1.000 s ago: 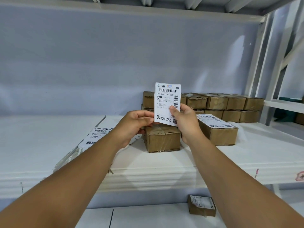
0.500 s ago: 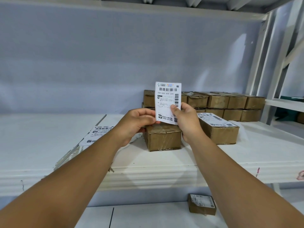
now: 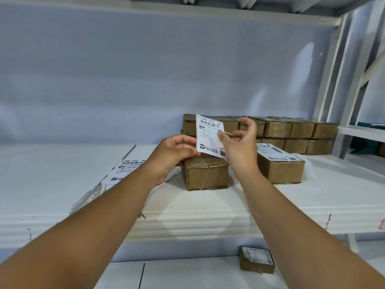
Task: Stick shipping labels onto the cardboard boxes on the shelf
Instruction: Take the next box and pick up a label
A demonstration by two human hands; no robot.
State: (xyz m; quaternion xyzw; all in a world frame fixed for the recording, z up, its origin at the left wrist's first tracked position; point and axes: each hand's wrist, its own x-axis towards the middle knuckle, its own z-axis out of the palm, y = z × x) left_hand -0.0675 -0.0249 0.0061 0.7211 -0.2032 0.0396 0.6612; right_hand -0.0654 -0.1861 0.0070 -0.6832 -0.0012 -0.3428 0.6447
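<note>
I see the left hand (image 3: 174,156) pinching the lower left edge of a white printed shipping label (image 3: 209,135), held upright and slightly tilted in the air just above a small brown cardboard box (image 3: 206,174) at the front of the white shelf (image 3: 62,174). The label's upper print is smeared and I cannot read it. The right hand (image 3: 239,149) sits at the label's right edge with its thumb against the paper and its fingers loosely curled off to the right. A thin sliver shows edge-on beside the thumb, and I cannot tell whether that hand grips anything. The hands hide most of the box top. Just to the right sits a second brown cardboard box with a label on its lid (image 3: 280,165). Behind it are stacked rows of plain brown boxes (image 3: 291,130), partly hidden by the label and fingers. A pile of loose white label sheets (image 3: 125,170) lies to the left, partly covered by my left forearm. On the level below sits a small labelled box (image 3: 257,260).
</note>
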